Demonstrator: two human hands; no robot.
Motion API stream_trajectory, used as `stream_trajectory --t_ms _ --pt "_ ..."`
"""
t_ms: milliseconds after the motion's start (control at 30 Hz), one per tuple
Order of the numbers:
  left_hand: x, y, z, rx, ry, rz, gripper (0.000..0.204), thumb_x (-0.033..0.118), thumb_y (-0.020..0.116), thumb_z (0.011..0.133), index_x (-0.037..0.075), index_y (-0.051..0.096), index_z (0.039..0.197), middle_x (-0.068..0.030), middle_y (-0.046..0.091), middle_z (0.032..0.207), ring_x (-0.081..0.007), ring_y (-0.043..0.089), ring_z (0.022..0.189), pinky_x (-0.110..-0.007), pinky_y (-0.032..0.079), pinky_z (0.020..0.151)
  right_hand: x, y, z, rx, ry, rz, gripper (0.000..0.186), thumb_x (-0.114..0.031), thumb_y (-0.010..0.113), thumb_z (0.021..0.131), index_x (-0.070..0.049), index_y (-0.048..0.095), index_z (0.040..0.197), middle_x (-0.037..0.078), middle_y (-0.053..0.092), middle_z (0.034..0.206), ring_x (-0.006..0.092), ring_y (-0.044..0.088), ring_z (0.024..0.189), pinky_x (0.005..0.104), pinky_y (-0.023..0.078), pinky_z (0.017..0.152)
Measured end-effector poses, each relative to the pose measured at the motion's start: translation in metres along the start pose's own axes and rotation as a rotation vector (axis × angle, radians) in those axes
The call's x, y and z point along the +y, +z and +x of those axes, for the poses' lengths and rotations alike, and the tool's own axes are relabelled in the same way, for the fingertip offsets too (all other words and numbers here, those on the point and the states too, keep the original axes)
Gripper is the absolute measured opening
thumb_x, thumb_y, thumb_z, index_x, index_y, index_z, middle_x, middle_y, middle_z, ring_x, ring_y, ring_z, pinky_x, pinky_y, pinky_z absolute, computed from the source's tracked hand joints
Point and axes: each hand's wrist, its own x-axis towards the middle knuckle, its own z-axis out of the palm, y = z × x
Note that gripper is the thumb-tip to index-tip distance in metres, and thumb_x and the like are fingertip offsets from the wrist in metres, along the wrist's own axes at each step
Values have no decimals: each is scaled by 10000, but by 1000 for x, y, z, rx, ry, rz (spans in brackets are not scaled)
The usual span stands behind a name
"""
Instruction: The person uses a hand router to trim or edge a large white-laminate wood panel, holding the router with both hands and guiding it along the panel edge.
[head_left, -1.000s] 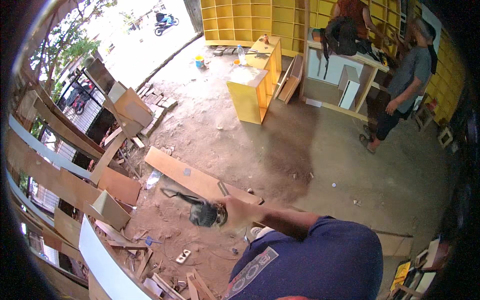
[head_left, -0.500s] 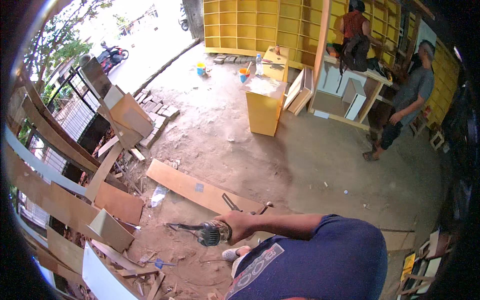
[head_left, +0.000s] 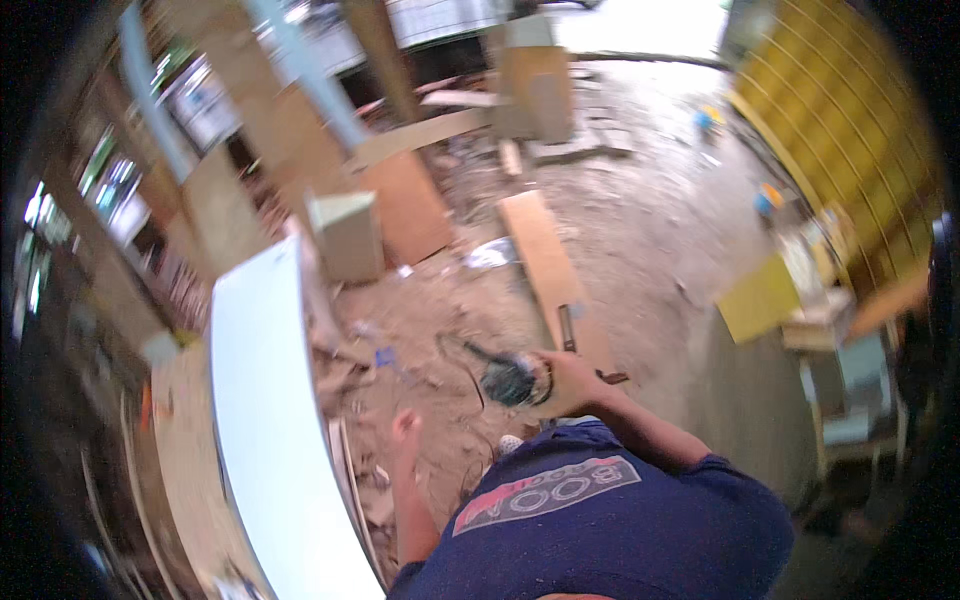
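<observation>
My right hand [head_left: 568, 384] is closed around the body of a corded power tool [head_left: 512, 381], held in front of my torso. The tool has a dark, ribbed motor housing and a narrow metal bracket sticking out beyond my hand. Behind it on the dirt floor lies a long brown board [head_left: 545, 255], partly covered by the tool and my arm. My left hand [head_left: 407, 425] is raised beside a long white panel [head_left: 262, 340], apart from it. Its fingers look curled in, slightly blurred, with nothing visible in them.
Boards lean along the left, among them a brown panel [head_left: 405, 208] and a small open box [head_left: 348, 240]. Wood scraps litter the dirt. At the right stand a yellow cabinet piece [head_left: 758, 298] and a yellow shelf wall [head_left: 850, 130]. Two paint pails [head_left: 768, 200] sit near it.
My view has swung left, bringing the white panel and leaning boards further in. My left hand has come into view. The power tool stays in my right hand; both people are out of view.
</observation>
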Motion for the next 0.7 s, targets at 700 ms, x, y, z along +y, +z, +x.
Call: stream_trajectory --t_ms 700 --pt "379 176 149 485 210 -290 696 52 926 775 6 571 1371 -75 723 1048 -155 722 983 -326 611 868 -43 -31 413 -414 -979 -77 777 -279 881 551 -70 637 1258 176 651 1182 416 609 1109 487 472 1014"
